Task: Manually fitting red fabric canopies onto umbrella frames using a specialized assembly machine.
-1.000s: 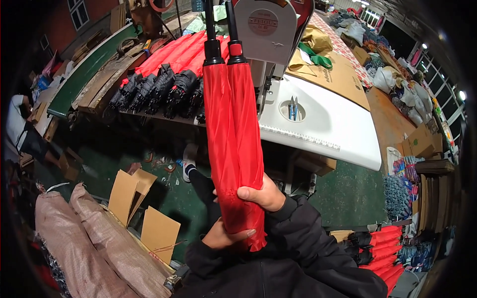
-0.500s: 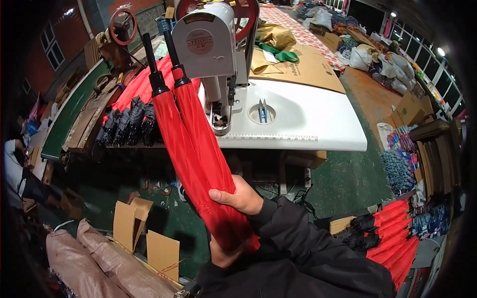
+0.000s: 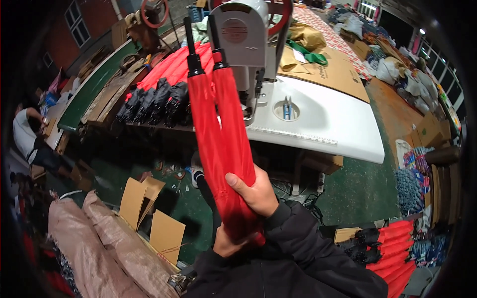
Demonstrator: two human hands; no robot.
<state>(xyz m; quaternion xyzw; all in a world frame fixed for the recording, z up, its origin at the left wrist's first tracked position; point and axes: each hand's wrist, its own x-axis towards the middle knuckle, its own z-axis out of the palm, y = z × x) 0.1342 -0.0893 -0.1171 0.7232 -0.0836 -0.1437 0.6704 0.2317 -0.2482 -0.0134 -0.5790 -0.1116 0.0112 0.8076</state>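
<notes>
Left hand (image 3: pixel 229 243): we are seeing it closing around the lower end of the bundle, fingers partly hidden. Right hand (image 3: pixel 256 193): it is gripping higher up, thumb lying across the front, its fingers passing out of sight behind. Two red umbrellas (image 3: pixel 226 154), furled: we are holding them together, slanting up before the sewing table, black handles pointing away from us. Woven sacks (image 3: pixel 89 243), pinkish brown: lying at our lower left, cardboard pieces (image 3: pixel 166 236) standing beside them. Further red umbrellas (image 3: pixel 395 248), black-ended: lying stacked at our lower right. Sewing table (image 3: pixel 343 131), white: bearing blue snips (image 3: pixel 287 110) that are resting in a round recess. Sewing machine (image 3: pixel 243 35), white: standing just beyond the held pair. Umbrella row (image 3: pixel 169 72), red and black: lying left of the machine. Co-worker (image 3: pixel 25 131), pale top: leaning at far left.
</notes>
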